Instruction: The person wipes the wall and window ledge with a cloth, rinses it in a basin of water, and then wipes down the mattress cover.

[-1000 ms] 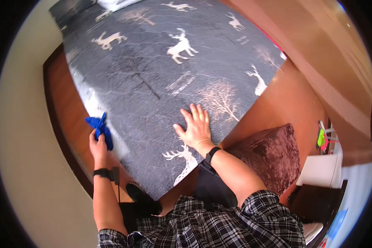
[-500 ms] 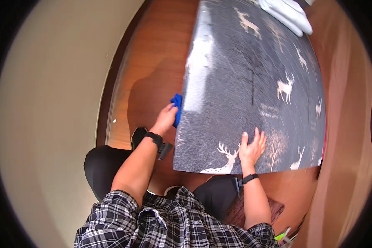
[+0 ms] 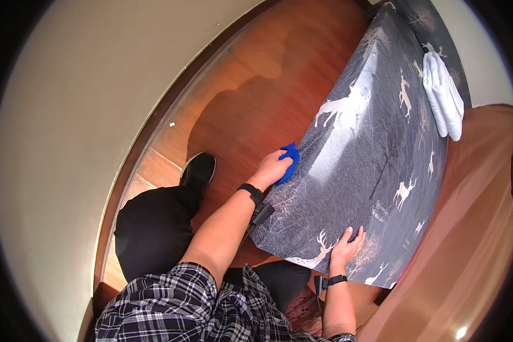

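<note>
Head view. Left hand (image 3: 272,167) grips a blue cloth (image 3: 290,160) against the long side edge of the grey deer-print mattress (image 3: 376,148); right hand (image 3: 346,248), fingers spread flat, apparently presses the mattress's near end. White folded bedding (image 3: 444,94) lies at the far end.

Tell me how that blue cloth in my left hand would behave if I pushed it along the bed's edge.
The blue cloth looks bunched in the left hand, so it is probably floppy and light. Against the patterned bed cover, it may drag rather than glide.
</note>
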`<state>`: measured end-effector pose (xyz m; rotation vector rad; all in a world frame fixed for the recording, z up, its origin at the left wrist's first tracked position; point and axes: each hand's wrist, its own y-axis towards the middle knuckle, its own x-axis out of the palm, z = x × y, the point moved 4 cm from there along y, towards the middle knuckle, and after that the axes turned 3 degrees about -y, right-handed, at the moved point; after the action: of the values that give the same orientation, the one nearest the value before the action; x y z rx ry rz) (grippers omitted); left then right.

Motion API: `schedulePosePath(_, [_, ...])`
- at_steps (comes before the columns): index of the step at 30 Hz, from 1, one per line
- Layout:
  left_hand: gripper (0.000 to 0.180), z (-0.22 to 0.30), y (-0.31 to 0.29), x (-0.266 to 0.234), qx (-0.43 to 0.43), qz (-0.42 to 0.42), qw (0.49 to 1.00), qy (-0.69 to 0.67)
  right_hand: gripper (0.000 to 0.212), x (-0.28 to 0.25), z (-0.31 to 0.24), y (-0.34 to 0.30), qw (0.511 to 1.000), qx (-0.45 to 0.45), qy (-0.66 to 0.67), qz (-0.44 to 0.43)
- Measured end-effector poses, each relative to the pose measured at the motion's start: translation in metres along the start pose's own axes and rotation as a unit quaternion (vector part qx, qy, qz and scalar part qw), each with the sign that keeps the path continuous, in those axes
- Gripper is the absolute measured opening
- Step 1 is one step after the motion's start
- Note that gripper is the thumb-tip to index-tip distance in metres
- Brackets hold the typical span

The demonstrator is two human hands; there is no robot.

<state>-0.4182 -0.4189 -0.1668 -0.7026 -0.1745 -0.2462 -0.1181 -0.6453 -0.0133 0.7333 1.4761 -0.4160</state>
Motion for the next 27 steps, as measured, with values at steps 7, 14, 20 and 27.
schedulePosePath(7, [0.073,0.018,-0.001,0.0,0.023,-0.018,0.998,0.057,0.061,0.0,0.001,0.004,1.0,-0.002,-0.008,0.0])
schedulePosePath(14, [0.059,-0.012,0.002,-0.001,-0.05,-0.082,0.995,-0.026,0.063,0.003,-0.002,0.002,1.0,0.004,0.001,-0.006])
schedulePosePath(20, [0.054,-0.015,0.002,0.001,-0.035,-0.095,0.994,-0.043,0.063,0.0,-0.002,0.0,1.0,0.011,-0.007,-0.002])
schedulePosePath(27, [0.057,-0.015,0.001,0.005,-0.062,-0.113,0.984,-0.126,0.063,-0.001,-0.005,-0.002,1.0,0.022,0.0,-0.002])
